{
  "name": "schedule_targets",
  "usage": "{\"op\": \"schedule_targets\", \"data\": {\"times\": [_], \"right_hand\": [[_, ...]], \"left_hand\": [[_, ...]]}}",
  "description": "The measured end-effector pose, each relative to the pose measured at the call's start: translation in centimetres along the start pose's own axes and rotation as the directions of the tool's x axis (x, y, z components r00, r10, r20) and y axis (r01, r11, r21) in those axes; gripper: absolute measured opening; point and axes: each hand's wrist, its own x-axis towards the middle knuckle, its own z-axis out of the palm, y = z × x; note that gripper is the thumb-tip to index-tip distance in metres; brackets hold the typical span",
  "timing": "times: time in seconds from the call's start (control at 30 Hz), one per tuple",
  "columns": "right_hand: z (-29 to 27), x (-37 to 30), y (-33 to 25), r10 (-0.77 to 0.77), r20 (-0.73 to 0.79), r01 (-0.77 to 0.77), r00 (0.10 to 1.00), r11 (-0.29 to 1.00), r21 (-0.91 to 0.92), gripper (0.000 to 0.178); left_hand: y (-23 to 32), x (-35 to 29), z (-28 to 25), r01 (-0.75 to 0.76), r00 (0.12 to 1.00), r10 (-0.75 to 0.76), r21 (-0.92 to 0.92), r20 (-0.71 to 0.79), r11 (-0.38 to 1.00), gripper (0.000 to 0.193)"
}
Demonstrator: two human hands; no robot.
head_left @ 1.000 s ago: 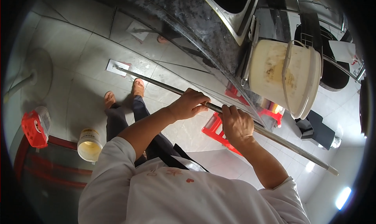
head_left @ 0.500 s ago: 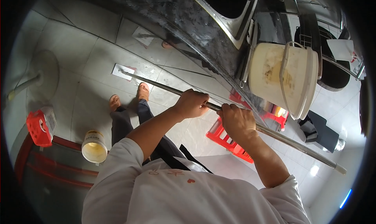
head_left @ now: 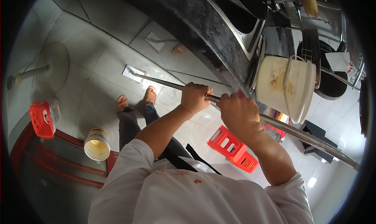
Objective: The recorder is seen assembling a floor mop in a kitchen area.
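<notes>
Both my hands grip a long silver metal pole (head_left: 164,82) that slants from the lower right to the floor at upper left. My left hand (head_left: 194,97) is closed around it lower down the shaft, and my right hand (head_left: 237,113) holds it just behind. The pole ends in a flat white mop head (head_left: 134,73) resting on the pale floor tiles ahead of my sandalled feet (head_left: 136,99).
A dark stone counter (head_left: 211,24) with a steel sink runs along the upper right, with a cream bucket (head_left: 280,85) at its edge. A red plastic stool (head_left: 231,147) stands below my hands. A small yellow tub (head_left: 96,144) and a red object (head_left: 42,118) sit at left.
The mop head and pole have slid toward the right and a little down in view, and my hands have moved with them. My grip on the pole is unchanged.
</notes>
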Motion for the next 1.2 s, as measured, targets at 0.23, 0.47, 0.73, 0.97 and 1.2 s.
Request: {"op": "schedule_targets", "data": {"times": [0.23,0.47,0.73,0.97,1.2], "right_hand": [[-1.5,-0.4,-0.1,-0.084,0.003,0.084,0.996,0.996,0.005,0.011],[-1.5,-2.4,-1.2,-0.183,-0.017,0.176,0.983,0.963,-0.204,0.01],[-1.5,-0.7,-0.8,-0.021,0.264,0.017,0.964,1.0,0.017,0.024],[-0.7,1.1,0.3,0.114,0.409,-0.192,0.905,0.969,0.155,0.036],[-3.4,0.4,-2.4,-0.052,0.181,0.089,0.982,0.976,-0.199,0.031]], "left_hand": [[0.4,0.1,-1.9,0.042,0.996,-0.043,0.019,0.08,0.999,0.027],[0.4,-0.9,-2.7,0.058,0.923,-0.061,0.018,0.381,0.998,0.024],[0.4,-2.5,-0.3,0.066,0.986,-0.058,-0.047,0.158,0.997,0.021],[0.1,-2.1,0.0,0.062,0.991,-0.058,-0.028,0.122,0.998,0.022],[-0.9,0.9,-3.3,0.153,0.89,-0.135,-0.006,0.436,0.988,0.026]]}}
